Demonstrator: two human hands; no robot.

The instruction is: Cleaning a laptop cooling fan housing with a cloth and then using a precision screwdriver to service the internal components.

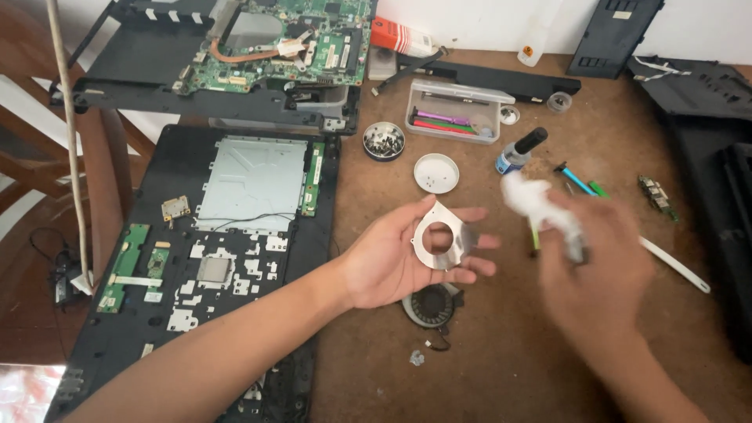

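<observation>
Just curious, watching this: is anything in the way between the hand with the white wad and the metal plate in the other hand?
Nothing visible. The right hand, blurred, holds a white wad beside the silver fan cover plate resting on the left hand; only open air separates them.

Below the left grip on the plate, a fan lay on the worktop, blocking a straight drop. Beyond that grip stood a white lid and a screw tin, with bare worktop between them and the fingers. To its left the open laptop base filled the space. Past the blurred right grip and its tissue stood a small bottle; pens and a white stick lay right of it. Toward the person, the worktop lay open.
</observation>
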